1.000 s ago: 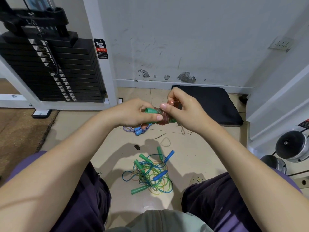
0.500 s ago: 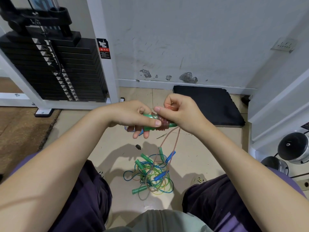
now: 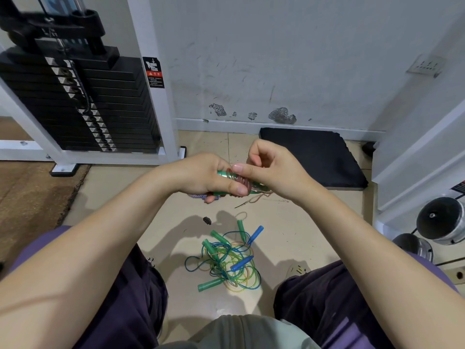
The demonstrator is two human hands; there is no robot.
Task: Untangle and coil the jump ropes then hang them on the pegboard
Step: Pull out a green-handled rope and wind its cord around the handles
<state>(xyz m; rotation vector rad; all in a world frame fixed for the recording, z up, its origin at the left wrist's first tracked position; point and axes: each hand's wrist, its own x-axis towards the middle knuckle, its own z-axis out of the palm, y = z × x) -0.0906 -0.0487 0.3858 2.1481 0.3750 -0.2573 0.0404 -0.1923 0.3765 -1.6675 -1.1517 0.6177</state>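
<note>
Both our hands are mid-coil: left hand (image 3: 201, 176) grips the green handles (image 3: 224, 174), right hand (image 3: 271, 170) pinches the pinkish cord (image 3: 242, 183) wound round them; next, we judge, tuck the loose tail.

A beige tiled floor (image 3: 141, 197) carries a tangle of jump ropes (image 3: 226, 260) with green and blue handles at lower centre. A black mat (image 3: 314, 157) lies against the wall at centre right, a brown carpet (image 3: 32, 197) at left, and a small dark scrap (image 3: 207, 220) near the middle.
</note>
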